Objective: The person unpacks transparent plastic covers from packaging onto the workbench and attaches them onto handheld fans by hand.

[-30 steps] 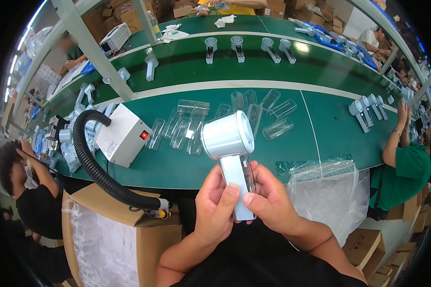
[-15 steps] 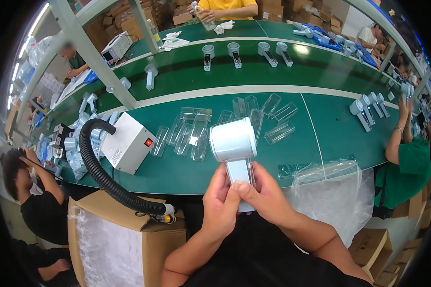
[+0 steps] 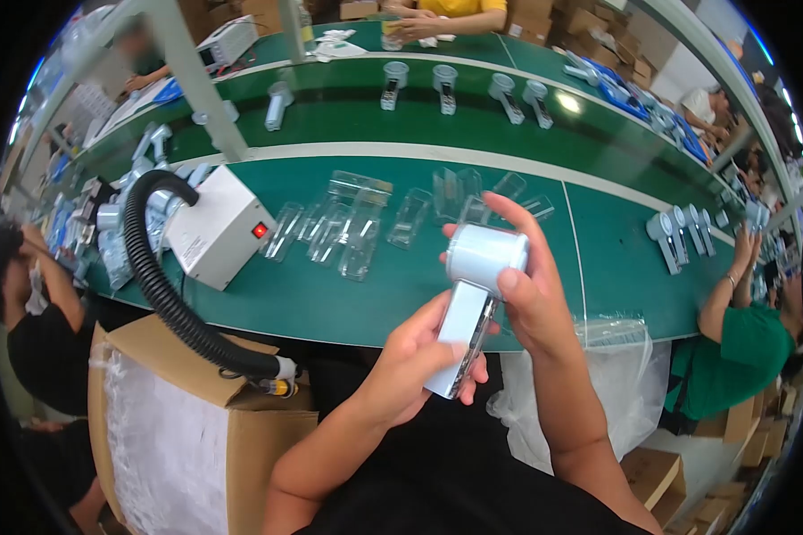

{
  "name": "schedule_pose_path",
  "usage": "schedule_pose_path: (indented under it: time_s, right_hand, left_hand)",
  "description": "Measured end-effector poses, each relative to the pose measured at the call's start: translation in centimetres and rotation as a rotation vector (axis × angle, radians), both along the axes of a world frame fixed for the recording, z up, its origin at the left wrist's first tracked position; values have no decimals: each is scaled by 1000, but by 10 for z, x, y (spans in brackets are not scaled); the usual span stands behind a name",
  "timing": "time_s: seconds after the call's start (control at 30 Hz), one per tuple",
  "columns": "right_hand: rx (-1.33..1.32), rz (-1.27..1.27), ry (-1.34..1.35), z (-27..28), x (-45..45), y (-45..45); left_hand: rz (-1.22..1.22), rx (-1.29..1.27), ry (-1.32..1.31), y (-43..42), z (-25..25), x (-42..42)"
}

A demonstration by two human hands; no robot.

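Observation:
A light-blue handheld fan, with a drum-shaped head and a straight handle, is tilted in front of me above the table's near edge. My left hand grips the handle, thumb across its front. Along the handle's right side, dark inner parts show. Around the head is my right hand, its thumb on the near side and its fingers behind, partly hidden. Beyond the hands, several clear plastic covers lie on the green table.
To the left stands a white box-shaped machine with a lit red switch and a black corrugated hose. Below it is an open carton. More fans stand on the green conveyor. At right, a co-worker sits near a clear bag.
My right hand has moved up from the handle to the fan's head. The fan has tilted to the right and turned, showing the handle's dark side. The camera view has shifted slightly.

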State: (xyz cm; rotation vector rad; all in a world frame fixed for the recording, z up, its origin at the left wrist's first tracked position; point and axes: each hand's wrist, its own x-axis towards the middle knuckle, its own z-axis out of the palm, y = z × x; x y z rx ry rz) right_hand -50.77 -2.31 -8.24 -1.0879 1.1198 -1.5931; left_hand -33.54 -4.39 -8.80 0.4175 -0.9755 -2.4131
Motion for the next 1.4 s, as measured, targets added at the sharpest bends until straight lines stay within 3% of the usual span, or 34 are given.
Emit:
schedule_pose_path:
  time_s: [0.67,0.97,1.4]
  right_hand:
    - [-8,-68,-44,10,8,11]
    - [120,-92,-5,17,12,15]
    - [1,-50,-55,6,10,15]
  left_hand:
    - [-41,-63,24,10,3,2]
    - [-18,-14,35,14,-2,4]
    - [-54,-2,30,15,-1,5]
